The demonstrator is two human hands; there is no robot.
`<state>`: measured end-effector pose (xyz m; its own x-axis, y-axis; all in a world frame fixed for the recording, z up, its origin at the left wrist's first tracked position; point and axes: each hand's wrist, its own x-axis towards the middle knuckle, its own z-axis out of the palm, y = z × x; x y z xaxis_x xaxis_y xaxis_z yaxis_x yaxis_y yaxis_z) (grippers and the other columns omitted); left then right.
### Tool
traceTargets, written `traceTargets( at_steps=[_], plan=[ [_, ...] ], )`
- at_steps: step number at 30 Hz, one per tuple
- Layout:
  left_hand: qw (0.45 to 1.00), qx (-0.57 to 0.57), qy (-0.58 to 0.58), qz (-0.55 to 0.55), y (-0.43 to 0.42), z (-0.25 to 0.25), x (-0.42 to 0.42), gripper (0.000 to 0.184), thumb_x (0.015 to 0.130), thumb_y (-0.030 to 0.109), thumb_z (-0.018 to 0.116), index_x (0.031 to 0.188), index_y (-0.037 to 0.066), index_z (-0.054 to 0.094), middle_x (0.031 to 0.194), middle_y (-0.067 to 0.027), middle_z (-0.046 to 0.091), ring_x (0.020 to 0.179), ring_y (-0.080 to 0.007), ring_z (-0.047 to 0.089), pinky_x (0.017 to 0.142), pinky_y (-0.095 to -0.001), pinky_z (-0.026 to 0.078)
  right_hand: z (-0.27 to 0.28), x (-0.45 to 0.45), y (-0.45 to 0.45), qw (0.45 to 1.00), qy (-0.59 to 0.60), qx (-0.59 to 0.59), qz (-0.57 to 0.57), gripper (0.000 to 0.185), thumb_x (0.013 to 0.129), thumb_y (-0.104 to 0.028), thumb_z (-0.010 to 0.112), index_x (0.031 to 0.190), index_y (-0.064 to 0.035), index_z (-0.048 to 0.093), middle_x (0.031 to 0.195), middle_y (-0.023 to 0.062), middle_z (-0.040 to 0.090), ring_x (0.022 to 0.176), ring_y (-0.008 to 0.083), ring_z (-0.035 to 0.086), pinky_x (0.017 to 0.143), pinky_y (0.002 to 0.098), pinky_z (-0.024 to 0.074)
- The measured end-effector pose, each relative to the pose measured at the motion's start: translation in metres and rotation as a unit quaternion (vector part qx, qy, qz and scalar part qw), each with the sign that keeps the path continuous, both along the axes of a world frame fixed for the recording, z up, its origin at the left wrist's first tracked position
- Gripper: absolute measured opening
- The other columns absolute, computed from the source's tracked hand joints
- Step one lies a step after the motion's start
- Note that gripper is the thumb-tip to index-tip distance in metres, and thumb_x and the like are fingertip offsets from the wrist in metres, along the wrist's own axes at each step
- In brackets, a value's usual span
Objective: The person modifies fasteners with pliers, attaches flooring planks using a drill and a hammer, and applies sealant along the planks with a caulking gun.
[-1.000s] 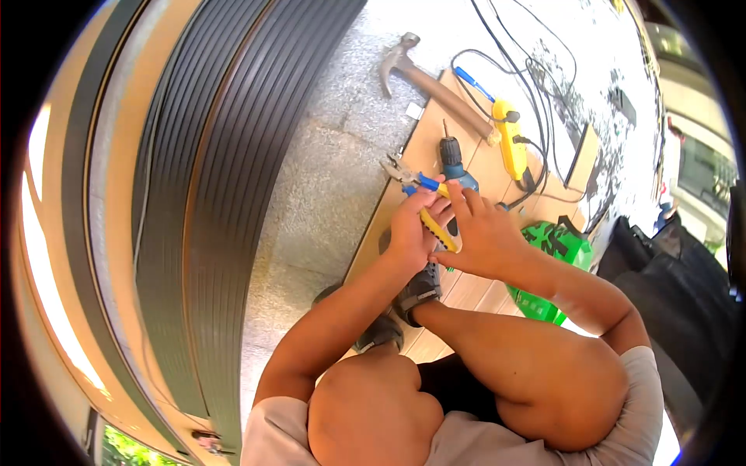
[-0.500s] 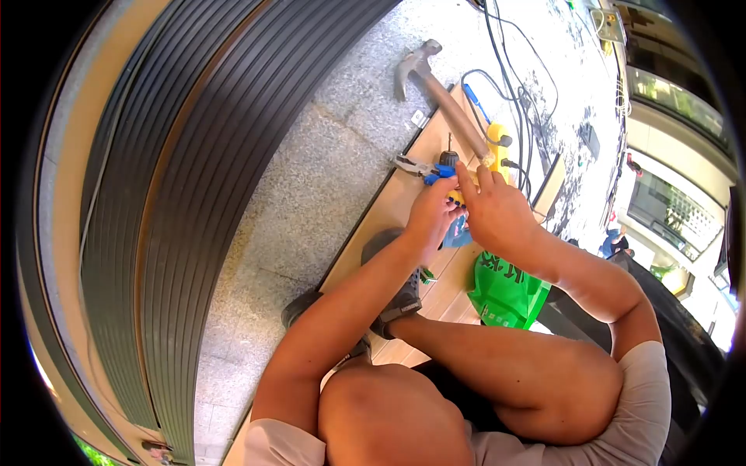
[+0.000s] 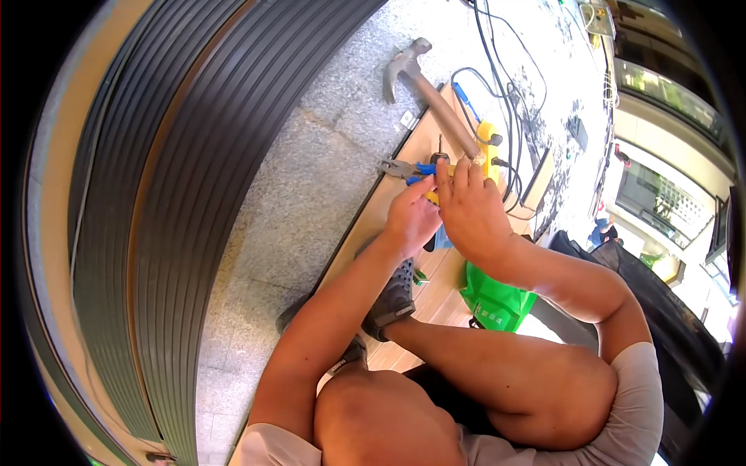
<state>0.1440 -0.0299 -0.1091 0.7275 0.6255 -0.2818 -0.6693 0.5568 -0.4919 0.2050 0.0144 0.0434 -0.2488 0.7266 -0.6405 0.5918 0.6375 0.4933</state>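
Note:
A pair of pliers [image 3: 398,168] with blue and yellow handles points to the left between my two hands, its metal head over the edge of the wooden board. My left hand [image 3: 414,217] is closed about the lower handle. On the upper handle lie the fingers of my right hand [image 3: 475,208], which hide most of the grip. Just behind the pliers a black drill chuck [image 3: 440,158] holds a thin bit pointing away from me; my hands cover most of the tool's body. A claw hammer [image 3: 439,101] lies beyond, its handle end close to my right fingertips.
A yellow power strip [image 3: 488,136] with black plugs and cables [image 3: 509,93] sits beyond my right hand. A blue pen [image 3: 465,99] lies by the hammer. A green bag [image 3: 497,299] rests right of my shoe [image 3: 392,299]. Dark ribbed panels [image 3: 186,171] stand along the left.
The view has shifted slightly, so most things sit a little further left. The pliers' blue handles now show more clearly, with a gap between them. Both hands stay on the pliers.

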Motion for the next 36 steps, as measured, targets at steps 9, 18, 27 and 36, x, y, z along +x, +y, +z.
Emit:
traceTargets(
  at_steps=[9, 18, 27, 36],
  plan=[
    [0.998, 0.015, -0.057, -0.009, 0.001, -0.003, -0.008, 0.045, 0.111, 0.032, 0.042, 0.151, 0.012, 0.05, 0.155, -0.0069, 0.055, 0.146, -0.0243, 0.048, 0.124, -0.0469, 0.032, 0.011, -0.026, 0.01, 0.99, -0.108, -0.043, 0.079, 0.067, 0.093, -0.021, 0.059, 0.153, 0.0057, 0.048, 0.127, 0.0222, 0.061, 0.106, 0.0264, 0.058, 0.078, 0.0291, 0.05],
    [0.999, 0.004, -0.033, -0.003, -0.008, -0.004, -0.004, 0.052, 0.112, 0.041, 0.039, 0.156, 0.013, 0.046, 0.156, -0.0074, 0.054, 0.146, -0.0266, 0.048, 0.124, -0.047, 0.032, -0.007, -0.023, 0.026, 0.988, -0.042, -0.137, -0.052, 0.035, 0.079, -0.016, 0.069, 0.107, 0.0047, 0.068, 0.099, 0.0132, 0.062, 0.095, 0.0236, 0.062, 0.065, 0.0288, 0.052],
    [0.989, 0.055, 0.029, 0.135, -0.004, -0.009, 0.026, 0.043, 0.116, 0.045, 0.034, 0.125, 0.014, 0.061, 0.127, -0.0036, 0.064, 0.124, -0.0181, 0.06, 0.107, -0.0386, 0.046, -0.003, -0.021, 0.048, 0.972, 0.075, -0.193, -0.111, 0.042, 0.08, -0.012, 0.069, 0.115, 0.0096, 0.061, 0.1, 0.0184, 0.066, 0.093, 0.0305, 0.069, 0.069, 0.0389, 0.0605],
    [0.992, 0.02, 0.121, 0.023, 0.037, 0.097, 0.02, 0.036, 0.11, 0.044, 0.052, 0.117, 0.011, 0.065, 0.112, -0.0064, 0.072, 0.104, -0.0161, 0.067, 0.091, -0.036, 0.052, 0.098, -0.015, 0.073, 0.942, 0.081, -0.147, -0.289, 0.06, 0.079, -0.023, 0.08, 0.128, -0.0007, 0.055, 0.105, 0.0209, 0.069, 0.093, 0.0412, 0.072, 0.081, 0.0495, 0.0586]
  ],
)
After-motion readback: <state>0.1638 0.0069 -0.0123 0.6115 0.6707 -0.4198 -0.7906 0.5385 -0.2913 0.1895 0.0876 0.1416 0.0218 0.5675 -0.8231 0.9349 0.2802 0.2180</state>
